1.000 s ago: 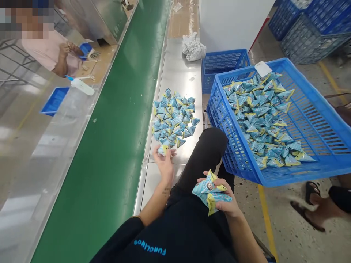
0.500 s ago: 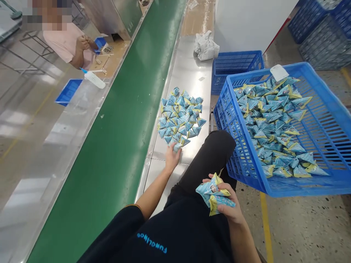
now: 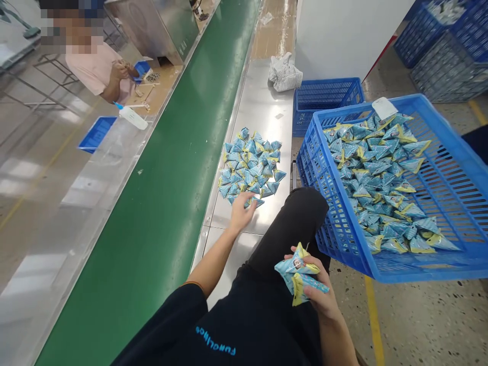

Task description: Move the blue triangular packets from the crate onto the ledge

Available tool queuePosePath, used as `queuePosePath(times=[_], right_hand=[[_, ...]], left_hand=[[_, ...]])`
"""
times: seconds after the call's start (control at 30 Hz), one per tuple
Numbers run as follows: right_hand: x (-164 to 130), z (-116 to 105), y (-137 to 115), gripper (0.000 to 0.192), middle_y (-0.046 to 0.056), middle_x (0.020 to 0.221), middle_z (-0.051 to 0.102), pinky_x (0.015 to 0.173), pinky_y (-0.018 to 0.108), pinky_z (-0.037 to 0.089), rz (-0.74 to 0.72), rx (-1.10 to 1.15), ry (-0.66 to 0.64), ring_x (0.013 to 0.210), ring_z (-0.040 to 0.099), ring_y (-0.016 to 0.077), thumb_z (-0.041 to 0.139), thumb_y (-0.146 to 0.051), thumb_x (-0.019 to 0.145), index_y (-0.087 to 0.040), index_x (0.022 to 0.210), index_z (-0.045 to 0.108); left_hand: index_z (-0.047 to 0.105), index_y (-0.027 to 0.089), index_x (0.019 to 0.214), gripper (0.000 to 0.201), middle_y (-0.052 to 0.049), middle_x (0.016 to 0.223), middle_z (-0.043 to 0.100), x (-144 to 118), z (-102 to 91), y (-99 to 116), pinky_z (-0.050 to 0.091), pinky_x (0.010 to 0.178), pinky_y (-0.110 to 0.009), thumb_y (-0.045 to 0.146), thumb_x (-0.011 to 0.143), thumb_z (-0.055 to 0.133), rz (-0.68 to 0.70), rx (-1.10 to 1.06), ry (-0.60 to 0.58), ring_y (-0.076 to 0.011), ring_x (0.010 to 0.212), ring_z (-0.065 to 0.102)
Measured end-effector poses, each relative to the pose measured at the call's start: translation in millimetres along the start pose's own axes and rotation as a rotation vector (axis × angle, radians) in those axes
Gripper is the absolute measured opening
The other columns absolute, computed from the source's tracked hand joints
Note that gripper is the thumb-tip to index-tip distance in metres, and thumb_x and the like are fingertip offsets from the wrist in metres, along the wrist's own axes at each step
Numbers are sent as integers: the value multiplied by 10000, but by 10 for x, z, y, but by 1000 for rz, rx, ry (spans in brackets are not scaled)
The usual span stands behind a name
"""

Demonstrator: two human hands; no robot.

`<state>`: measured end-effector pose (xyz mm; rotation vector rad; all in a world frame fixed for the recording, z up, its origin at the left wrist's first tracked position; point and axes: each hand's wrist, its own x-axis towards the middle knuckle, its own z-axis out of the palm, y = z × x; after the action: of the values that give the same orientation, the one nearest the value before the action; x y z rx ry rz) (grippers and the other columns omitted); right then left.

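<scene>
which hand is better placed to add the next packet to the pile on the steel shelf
Left. The left hand already rests at the near edge of the packet pile. The right hand sits back over the lap, full of packets.

Small blue-and-yellow triangular snack packets (image 3: 249,168) lie heaped on the steel table (image 3: 263,107), right of the green conveyor belt (image 3: 160,203); the blue plastic crate (image 3: 450,203) stands further right.

the left arm is stretched forward, bare from the sleeve down, its left hand (image 3: 241,212) lying palm down with fingers spread and loosely curled. the right hand (image 3: 318,290) sits nearer the body, low by the lap, palm turned up and fingers clenched tight, forearm bent back.
</scene>
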<state>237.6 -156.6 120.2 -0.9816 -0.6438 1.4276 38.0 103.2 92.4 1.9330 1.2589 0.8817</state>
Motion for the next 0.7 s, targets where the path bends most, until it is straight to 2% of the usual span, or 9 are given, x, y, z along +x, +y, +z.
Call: queuePosePath(times=[0.03,0.1,0.23,0.33,0.5,0.53,0.63,0.67,0.7], right_hand=[[7,6,26,532,111,1508,581,1029,634,548,35,18,-37,1301,628,437,872,-571,799,-362,1258,701],[33,10,46,588,109,1481,595,1012,591,560,95,45,-141,1254,650,417,873,-600,779,-359,1290,709],[118,-18,-34,685,95,1314,677,965,491,561,244,-25,-331,1125,674,350,900,-602,750,-335,1354,715],[149,-27,-79,763,102,1302,682,938,462,555,321,-54,-437,1077,672,326,925,-577,737,-324,1418,692],[101,88,46,907,103,1473,600,1028,531,516,265,131,-399,1236,634,347,925,-568,768,-423,1571,530],[90,122,74,945,104,1509,572,1023,543,519,221,170,-376,1256,622,348,921,-581,771,-452,1597,481],[74,195,98,1005,109,1558,521,945,529,556,115,241,-356,1222,628,334,899,-609,787,-523,1635,367],[74,202,81,983,107,1555,522,931,519,560,104,249,-365,1209,630,329,888,-611,798,-529,1630,372],[78,200,54,934,106,1541,531,929,506,559,106,245,-378,1209,625,326,875,-611,812,-520,1615,408]], left_hand=[[721,210,1125,307,-128,1125,754,-194,-27,138,546,1040,-479,446,998,572,42,-87,-67,-274,1104,700],[716,219,1193,379,-130,1157,754,-493,-114,427,586,970,-444,516,1013,564,101,-281,-287,-264,1081,716],[687,251,1335,489,-150,1300,739,-717,-284,851,603,1012,-465,577,972,658,202,-550,-807,-307,1213,714],[726,239,1258,480,-150,1198,771,-734,-301,920,625,969,-466,605,951,686,194,-636,-886,-299,1104,757],[771,200,1014,444,-128,1014,803,-626,-297,709,651,769,-373,606,842,821,150,-695,-800,-255,859,790],[761,196,977,467,-115,953,800,-566,-325,634,646,733,-365,634,826,824,115,-694,-680,-245,807,782],[715,209,961,547,-70,857,766,-342,-454,381,634,719,-373,732,814,780,-59,-614,-60,-220,754,745],[708,215,972,548,-62,861,758,-272,-501,300,634,748,-385,736,814,776,-105,-553,77,-218,770,740],[712,218,982,534,-61,878,758,-212,-543,224,634,793,-399,715,805,794,-129,-481,116,-223,805,741]])
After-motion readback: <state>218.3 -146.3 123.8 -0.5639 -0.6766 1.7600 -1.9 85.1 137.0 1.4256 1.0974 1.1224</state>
